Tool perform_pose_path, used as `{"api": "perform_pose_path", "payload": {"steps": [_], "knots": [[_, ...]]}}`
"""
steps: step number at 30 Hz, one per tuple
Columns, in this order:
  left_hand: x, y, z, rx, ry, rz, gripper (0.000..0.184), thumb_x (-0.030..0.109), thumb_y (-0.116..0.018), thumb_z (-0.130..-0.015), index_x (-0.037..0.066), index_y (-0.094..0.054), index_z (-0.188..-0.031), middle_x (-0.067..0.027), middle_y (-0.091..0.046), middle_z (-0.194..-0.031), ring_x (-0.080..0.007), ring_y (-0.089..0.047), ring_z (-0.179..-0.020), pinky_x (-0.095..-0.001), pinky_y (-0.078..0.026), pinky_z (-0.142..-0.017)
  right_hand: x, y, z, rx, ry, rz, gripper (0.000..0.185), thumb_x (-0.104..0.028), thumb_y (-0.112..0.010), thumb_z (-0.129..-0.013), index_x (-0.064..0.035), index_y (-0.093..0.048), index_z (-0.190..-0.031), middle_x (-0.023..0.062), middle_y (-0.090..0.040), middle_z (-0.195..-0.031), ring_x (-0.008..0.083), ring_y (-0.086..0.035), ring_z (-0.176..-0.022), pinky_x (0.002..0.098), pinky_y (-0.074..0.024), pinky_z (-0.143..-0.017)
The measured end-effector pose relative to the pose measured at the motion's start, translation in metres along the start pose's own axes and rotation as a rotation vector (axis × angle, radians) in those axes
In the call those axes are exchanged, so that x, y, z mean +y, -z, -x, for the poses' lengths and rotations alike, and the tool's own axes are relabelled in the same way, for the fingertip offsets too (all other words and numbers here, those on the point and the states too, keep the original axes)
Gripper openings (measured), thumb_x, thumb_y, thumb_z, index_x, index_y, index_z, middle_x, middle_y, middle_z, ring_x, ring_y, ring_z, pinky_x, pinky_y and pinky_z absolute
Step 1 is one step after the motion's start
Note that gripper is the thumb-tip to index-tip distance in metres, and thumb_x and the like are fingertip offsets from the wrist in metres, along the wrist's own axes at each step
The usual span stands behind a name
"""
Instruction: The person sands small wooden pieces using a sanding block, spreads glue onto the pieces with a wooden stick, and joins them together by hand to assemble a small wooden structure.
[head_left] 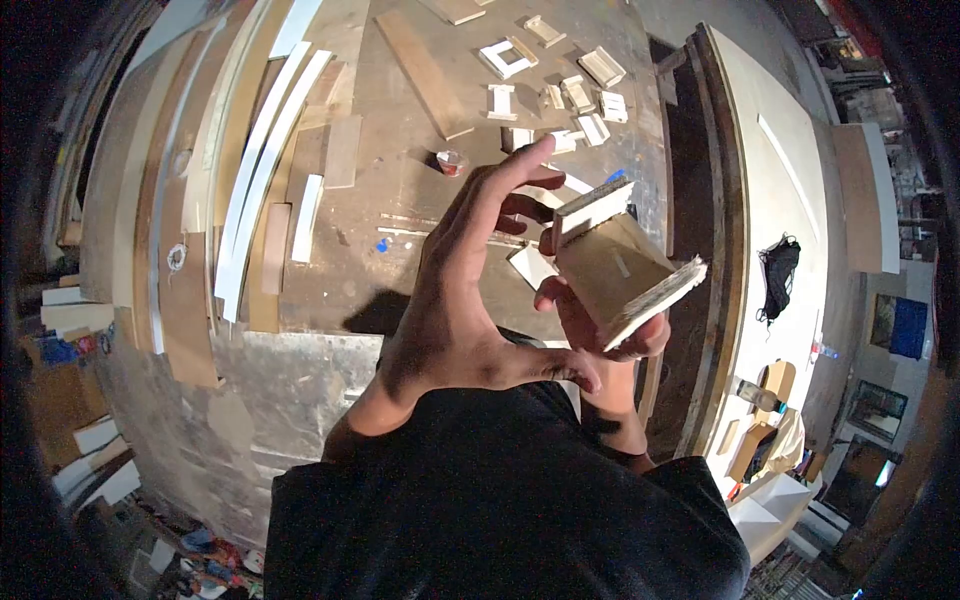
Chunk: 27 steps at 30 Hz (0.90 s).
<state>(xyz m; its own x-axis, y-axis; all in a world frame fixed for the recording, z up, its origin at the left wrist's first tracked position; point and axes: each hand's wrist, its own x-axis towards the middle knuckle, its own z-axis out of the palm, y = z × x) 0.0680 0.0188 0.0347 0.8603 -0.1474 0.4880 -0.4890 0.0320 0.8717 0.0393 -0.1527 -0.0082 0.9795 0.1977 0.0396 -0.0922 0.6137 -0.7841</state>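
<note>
A small wooden piece (612, 262), a flat panel with a raised strip along each of two opposite edges, is held up above the workbench. Its strip at the lower right has a rough, frayed edge. My right hand (610, 330) grips it from below and behind, with fingers at its lower edge and left side. To the left of the piece, my left hand (475, 290) is raised with thumb and fingers spread in a wide curve, holding nothing. A small pale wood block (532, 262) lies on the bench between the hands.
The workbench (340, 290) carries long boards and white strips (270, 180) at the left, a small cup (448, 162), and several small wooden assemblies (600, 67) at the back. At the right, a pale board (780, 200) bears a black cloth (778, 280) and tools.
</note>
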Motion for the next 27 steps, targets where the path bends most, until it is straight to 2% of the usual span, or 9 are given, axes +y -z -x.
{"api": "perform_pose_path", "payload": {"steps": [2, 6, 8, 9, 11, 19, 21, 22, 27], "knots": [[0.002, -0.003, 0.001, -0.022, 0.083, 0.047, 0.121, 0.056, -0.091, -0.054, 0.001, -0.036, -0.146, -0.0181, -0.055, -0.128, -0.0273, -0.059, -0.114, -0.0397, -0.05, -0.094, 0.003, 0.005, -0.001, -0.057, 0.029, -0.276, 0.104, -0.067, -0.072, -0.068, -0.006, -0.037, -0.145, 0.024, -0.046, -0.137, 0.039, -0.05, -0.121, 0.0424, -0.0575, -0.071], [0.002, -0.004, 0.003, -0.086, 0.144, 0.075, 0.107, 0.053, -0.091, -0.057, 0.0, -0.046, -0.138, -0.0181, -0.059, -0.121, -0.0286, -0.059, -0.112, -0.0413, -0.049, -0.094, 0.002, 0.001, 0.002, -0.004, -0.008, -0.335, 0.116, -0.081, -0.066, -0.064, -0.0049, -0.035, -0.146, 0.0236, -0.048, -0.135, 0.0347, -0.053, -0.114, 0.0384, -0.0581, -0.067], [-0.001, -0.004, 0.004, -0.102, 0.016, -0.086, 0.093, 0.051, -0.089, -0.061, -0.001, -0.054, -0.13, -0.0181, -0.061, -0.115, -0.0316, -0.06, -0.109, -0.0422, -0.048, -0.093, 0.003, -0.001, 0.005, 0.045, -0.036, -0.415, 0.125, -0.089, -0.063, -0.059, -0.0033, -0.035, -0.146, 0.0233, -0.049, -0.134, 0.0325, -0.054, -0.112, 0.0353, -0.0579, -0.063], [0.004, -0.003, 0.0, -0.113, -0.028, -0.186, 0.084, 0.05, -0.088, -0.063, 0.0, -0.057, -0.122, -0.0191, -0.06, -0.114, -0.0353, -0.06, -0.105, -0.0434, -0.047, -0.092, 0.002, -0.005, 0.005, 0.071, -0.039, -0.568, 0.114, -0.076, -0.066, -0.062, -0.0017, -0.038, -0.143, 0.0281, -0.051, -0.128, 0.0363, -0.06, -0.098, 0.0416, -0.0577, -0.067], [0.009, -0.003, -0.002, -0.124, -0.021, -0.199, 0.082, 0.049, -0.088, -0.063, 0.0, -0.058, -0.12, -0.0196, -0.06, -0.115, -0.036, -0.06, -0.105, -0.0434, -0.047, -0.092, 0.0, -0.008, 0.006, 0.101, -0.039, -0.72, 0.102, -0.064, -0.07, -0.066, 0.0, -0.041, -0.14, 0.0329, -0.052, -0.123, 0.04, -0.065, -0.084, 0.0479, -0.0576, -0.071], [0.005, -0.007, 0.003, -0.123, -0.066, -0.247, 0.079, 0.042, -0.09, -0.062, -0.001, -0.056, -0.119, -0.0221, -0.058, -0.118, -0.0383, -0.06, -0.102, -0.0457, -0.048, -0.089, 0.0, -0.005, 0.003, 0.169, -0.156, -0.746, 0.12, -0.092, -0.05, -0.062, -0.0014, -0.041, -0.14, 0.025, -0.054, -0.116, 0.0316, -0.062, -0.073, 0.0413, -0.0543, -0.06], [0.002, -0.009, 0.003, -0.055, -0.102, -0.279, 0.08, 0.046, -0.092, -0.059, -0.005, -0.061, -0.113, -0.0183, -0.061, -0.112, -0.0267, -0.061, -0.095, -0.0373, -0.049, -0.087, -0.002, -0.011, 0.001, 0.185, -0.129, -0.76, 0.125, -0.096, -0.046, -0.058, -0.0019, -0.041, -0.14, 0.0233, -0.054, -0.115, 0.0303, -0.061, -0.075, 0.0398, -0.0534, -0.06], [0.002, -0.01, 0.002, -0.056, -0.102, -0.276, 0.08, 0.046, -0.092, -0.059, -0.005, -0.061, -0.113, -0.0183, -0.061, -0.112, -0.0267, -0.061, -0.095, -0.0373, -0.049, -0.087, -0.003, -0.013, 0.001, 0.198, -0.103, -0.775, 0.13, -0.101, -0.042, -0.055, -0.0024, -0.041, -0.14, 0.0216, -0.055, -0.114, 0.029, -0.059, -0.076, 0.0382, -0.0526, -0.06], [0.004, -0.008, -0.003, -0.118, -0.093, -0.315, 0.083, 0.049, -0.09, -0.06, -0.004, -0.06, -0.117, -0.0189, -0.06, -0.119, -0.028, -0.061, -0.099, -0.039, -0.049, -0.088, -0.001, -0.011, 0.002, 0.283, -0.135, -0.758, 0.131, -0.103, -0.036, -0.055, -0.0034, -0.042, -0.14, 0.02, -0.055, -0.115, 0.0269, -0.057, -0.079, 0.0364, -0.0499, -0.06]]}}
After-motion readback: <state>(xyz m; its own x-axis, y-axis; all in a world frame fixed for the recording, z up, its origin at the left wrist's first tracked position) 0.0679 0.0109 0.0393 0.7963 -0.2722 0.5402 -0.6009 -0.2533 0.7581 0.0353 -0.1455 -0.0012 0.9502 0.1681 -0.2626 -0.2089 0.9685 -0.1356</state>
